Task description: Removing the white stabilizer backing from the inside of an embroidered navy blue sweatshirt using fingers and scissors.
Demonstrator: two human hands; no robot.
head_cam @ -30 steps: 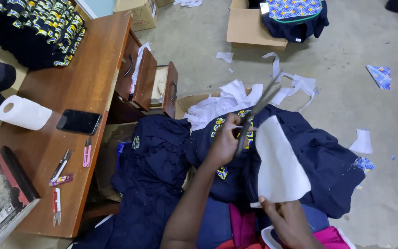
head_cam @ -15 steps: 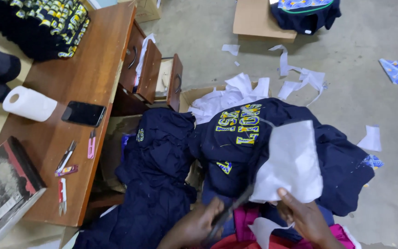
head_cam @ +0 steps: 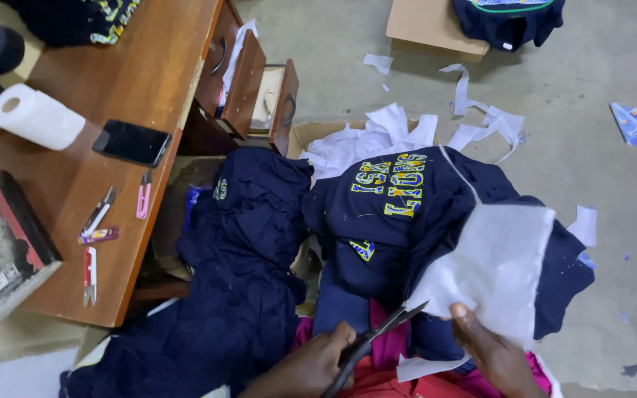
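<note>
Fingers: those of the left hand (head_cam: 311, 365) are curling shut around the handles of a pair of dark metal scissors (head_cam: 377, 340); those of the right hand (head_cam: 492, 354) are pinching closed on the lower edge of a white sheet of backing fabric (head_cam: 495, 269), thumb lying on top.
Scissors: the blades are pointing up and to the right, slightly parted, with the tips reaching the lower left edge of the white sheet; whether they are biting into it cannot be told.
White sheet: it is lying across the right side of a navy blue garment with yellow embroidered lettering (head_cam: 392, 214), and its lower corner is being lifted by the right hand.
Navy garment: it is spreading over the person's lap, lettering facing up, just above both hands.
Second pile: a heap of plain navy blue cloth (head_cam: 241, 287) is lying to the left of the lettered garment, touching it.
Lap: pink and red fabric (head_cam: 392, 368) is showing beneath the hands.
Desk: a brown wooden desk (head_cam: 149, 81) is standing at the left, two drawers hanging open.
Desk top: a white paper roll (head_cam: 36, 116), a black phone (head_cam: 131, 143), a pink thread snipper (head_cam: 144, 197), a red-and-white thread snipper (head_cam: 90, 274) and a dark book (head_cam: 1, 250) are resting on it, well apart from the hands.
Floor: white fabric scraps (head_cam: 481, 121) are scattering over the grey concrete floor (head_cam: 591, 74); a flat brown cardboard box (head_cam: 433, 26) is sitting at the top.
</note>
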